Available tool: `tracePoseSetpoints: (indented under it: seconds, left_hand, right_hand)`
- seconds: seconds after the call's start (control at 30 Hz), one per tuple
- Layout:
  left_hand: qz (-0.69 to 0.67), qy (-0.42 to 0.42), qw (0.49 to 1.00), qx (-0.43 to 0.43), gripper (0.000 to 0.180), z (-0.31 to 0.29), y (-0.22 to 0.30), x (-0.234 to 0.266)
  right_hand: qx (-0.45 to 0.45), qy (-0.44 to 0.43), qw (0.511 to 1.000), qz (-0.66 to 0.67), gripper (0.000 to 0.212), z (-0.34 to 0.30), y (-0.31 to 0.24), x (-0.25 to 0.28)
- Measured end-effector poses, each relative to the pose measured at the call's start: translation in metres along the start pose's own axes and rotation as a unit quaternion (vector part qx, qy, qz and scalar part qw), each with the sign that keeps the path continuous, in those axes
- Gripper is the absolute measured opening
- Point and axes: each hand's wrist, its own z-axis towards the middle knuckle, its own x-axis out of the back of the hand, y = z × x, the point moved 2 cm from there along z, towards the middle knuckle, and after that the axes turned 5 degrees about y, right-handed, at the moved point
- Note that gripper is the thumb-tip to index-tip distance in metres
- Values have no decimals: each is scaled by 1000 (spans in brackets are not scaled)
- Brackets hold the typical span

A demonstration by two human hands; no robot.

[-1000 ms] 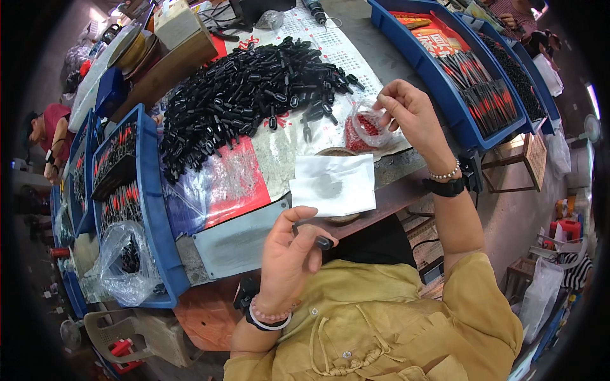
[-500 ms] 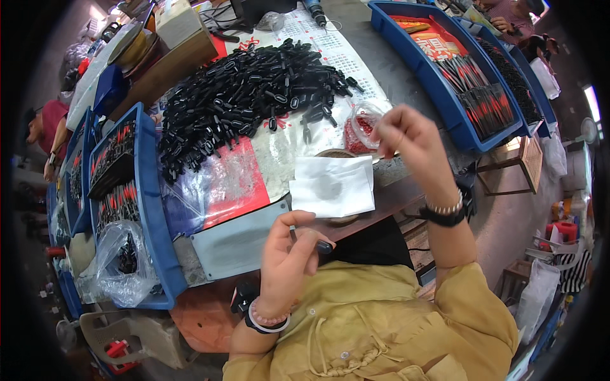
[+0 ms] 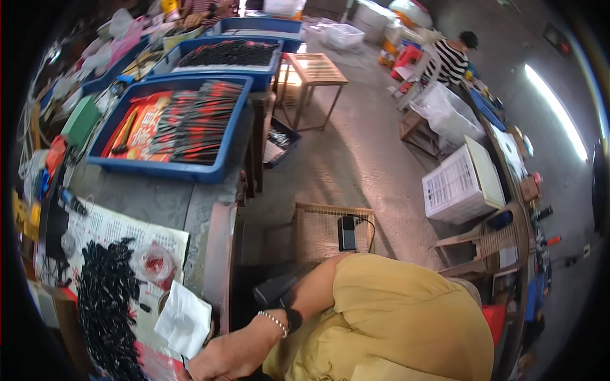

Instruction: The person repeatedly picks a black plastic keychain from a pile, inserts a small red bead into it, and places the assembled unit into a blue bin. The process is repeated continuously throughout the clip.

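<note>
My right hand (image 3: 229, 353), with a beaded bracelet and a dark band at the wrist, is at the lower edge beside a folded white paper (image 3: 183, 319). Its fingers look curled, but the tips are cut off and blurred, so what they hold does not show. My left hand is out of view. Left of the paper lies a large heap of small black plastic parts (image 3: 105, 305). A clear round container (image 3: 152, 261) with small red pieces stands just beyond the paper. Printed sheets (image 3: 127, 222) lie beneath these things on the table.
Beyond stands a blue tray (image 3: 232, 136) of black-and-red sticks, with another blue tray (image 3: 267, 71) of black parts behind. A woven stool (image 3: 318, 232) bearing a black device (image 3: 346, 232) with a cable is right of the table. A striped-shirted person (image 3: 450, 62) is at the far right.
The view has swung to the right, so the table now lies at the lower left. My right hand has come down from near the red pieces; my left hand and its small black part have left view.
</note>
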Motion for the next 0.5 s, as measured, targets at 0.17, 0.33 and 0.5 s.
tracePoseSetpoints:
  seconds: [0.17, 0.33, 0.5]
  left_hand:
    - [-123, -46, 987, 89, 27, -8, 1, -6]
    - [-325, -81, 902, 272, 23, -11, 1, -6]
    - [-429, -95, 801, 406, 20, -15, 2, 12]
  right_hand:
    - [16, 53, 998, -11, 11, -12, -11, -12]
    - [129, 42, 982, -127, 11, -14, -9, -9]
    - [55, 52, 996, -56, 8, -16, -2, -7]
